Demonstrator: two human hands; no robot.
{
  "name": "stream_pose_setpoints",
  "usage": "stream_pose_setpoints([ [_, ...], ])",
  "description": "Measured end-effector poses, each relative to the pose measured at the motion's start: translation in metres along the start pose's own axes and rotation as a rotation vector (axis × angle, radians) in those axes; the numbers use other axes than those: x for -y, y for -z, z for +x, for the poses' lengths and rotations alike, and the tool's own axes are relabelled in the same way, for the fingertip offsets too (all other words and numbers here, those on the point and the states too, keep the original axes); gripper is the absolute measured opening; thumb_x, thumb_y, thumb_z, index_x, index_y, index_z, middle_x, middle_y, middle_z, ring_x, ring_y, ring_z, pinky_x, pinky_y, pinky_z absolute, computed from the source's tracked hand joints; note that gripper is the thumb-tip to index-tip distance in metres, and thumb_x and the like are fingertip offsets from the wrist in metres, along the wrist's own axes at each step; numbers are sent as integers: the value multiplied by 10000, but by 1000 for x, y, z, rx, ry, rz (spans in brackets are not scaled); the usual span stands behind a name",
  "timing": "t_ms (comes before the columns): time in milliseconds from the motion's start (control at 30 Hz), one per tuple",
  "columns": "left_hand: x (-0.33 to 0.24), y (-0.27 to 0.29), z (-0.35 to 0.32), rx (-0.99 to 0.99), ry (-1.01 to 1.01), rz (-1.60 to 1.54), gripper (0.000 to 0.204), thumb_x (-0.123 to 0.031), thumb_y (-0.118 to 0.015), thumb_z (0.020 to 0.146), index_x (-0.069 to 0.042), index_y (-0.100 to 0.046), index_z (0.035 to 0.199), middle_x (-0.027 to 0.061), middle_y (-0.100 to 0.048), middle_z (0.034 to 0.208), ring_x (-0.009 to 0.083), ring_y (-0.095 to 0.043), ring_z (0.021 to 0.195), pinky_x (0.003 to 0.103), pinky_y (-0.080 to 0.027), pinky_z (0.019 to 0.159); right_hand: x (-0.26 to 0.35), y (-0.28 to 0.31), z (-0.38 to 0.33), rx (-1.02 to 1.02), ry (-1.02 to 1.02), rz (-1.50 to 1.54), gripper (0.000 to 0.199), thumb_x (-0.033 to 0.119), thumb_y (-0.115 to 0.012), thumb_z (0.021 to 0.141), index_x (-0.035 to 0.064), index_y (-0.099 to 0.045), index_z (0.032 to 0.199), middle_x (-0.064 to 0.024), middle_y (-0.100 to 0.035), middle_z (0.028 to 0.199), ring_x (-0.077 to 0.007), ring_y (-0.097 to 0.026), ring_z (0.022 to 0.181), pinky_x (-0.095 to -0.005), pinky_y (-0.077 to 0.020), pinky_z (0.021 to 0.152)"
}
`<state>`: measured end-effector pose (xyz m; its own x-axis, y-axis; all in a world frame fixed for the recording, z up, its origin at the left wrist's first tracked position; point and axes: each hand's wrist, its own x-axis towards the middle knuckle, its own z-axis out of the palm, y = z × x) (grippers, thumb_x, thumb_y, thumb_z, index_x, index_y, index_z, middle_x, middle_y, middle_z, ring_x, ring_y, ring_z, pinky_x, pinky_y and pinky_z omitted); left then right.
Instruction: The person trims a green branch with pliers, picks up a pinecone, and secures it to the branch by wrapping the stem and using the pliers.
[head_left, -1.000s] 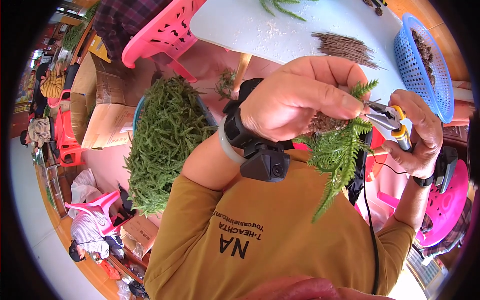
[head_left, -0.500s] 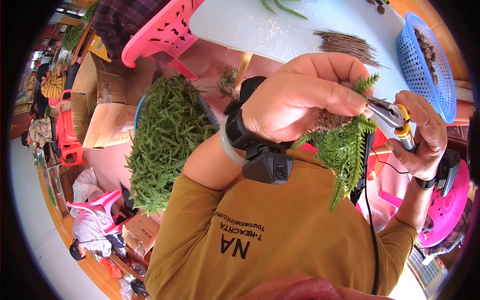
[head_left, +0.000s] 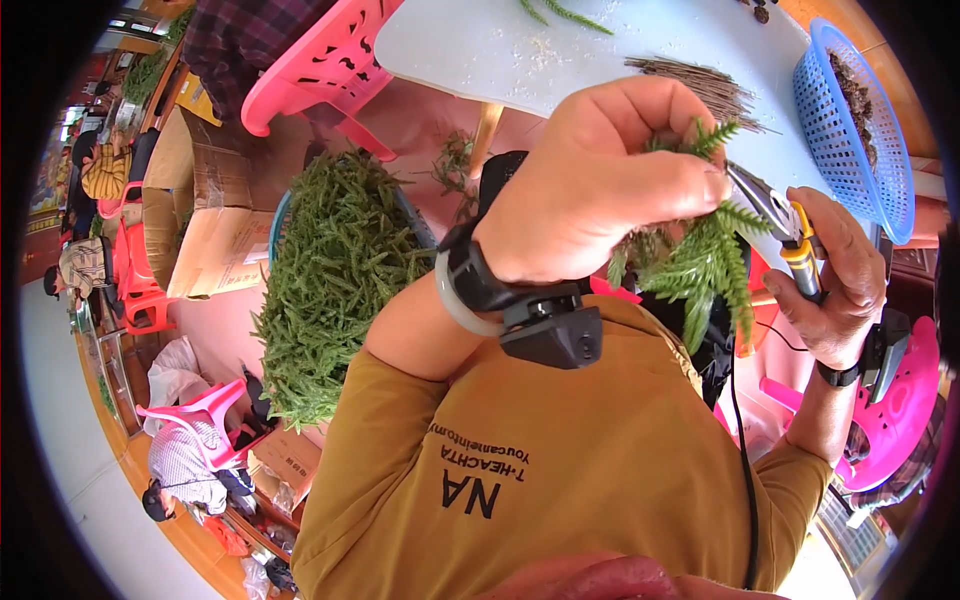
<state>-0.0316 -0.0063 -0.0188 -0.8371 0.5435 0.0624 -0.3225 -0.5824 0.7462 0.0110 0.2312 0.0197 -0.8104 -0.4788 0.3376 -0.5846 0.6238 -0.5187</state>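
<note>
Feathery green sprig [head_left: 705, 265] droops from the left hand [head_left: 600, 190], fronds splayed.

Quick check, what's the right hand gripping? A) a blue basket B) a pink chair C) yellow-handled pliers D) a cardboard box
C: the right hand is wrapped around the yellow-handled pliers, whose metal jaws point at the green sprig pinched in the left hand; the blue basket sits apart on the table.
</note>
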Motion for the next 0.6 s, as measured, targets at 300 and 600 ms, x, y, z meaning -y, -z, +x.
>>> stream_pose_setpoints([
  [300, 14, -2, 3, -264, -1041, 1030, 158, 45, -594, 607, -39, -542, 730, 29, -548, 731, 160, -525, 639, 286, -414, 556, 15, -35, -20, -141, -211, 397, 541, -35, -705, 615, -45, -534, 1127, -107, -597, 984, -150, -578, 877, -259, -453, 768],
  [600, 10, 9, 11, -116, -1495, 1334, 195, -75, -667, 617, -22, -575, 780, 65, -559, 776, 207, -534, 677, 338, -423, 617, 14, -39, -31, -227, -332, 537, 537, -10, -717, 606, -59, -542, 1112, -130, -597, 1017, -198, -570, 938, -309, -447, 817],
])
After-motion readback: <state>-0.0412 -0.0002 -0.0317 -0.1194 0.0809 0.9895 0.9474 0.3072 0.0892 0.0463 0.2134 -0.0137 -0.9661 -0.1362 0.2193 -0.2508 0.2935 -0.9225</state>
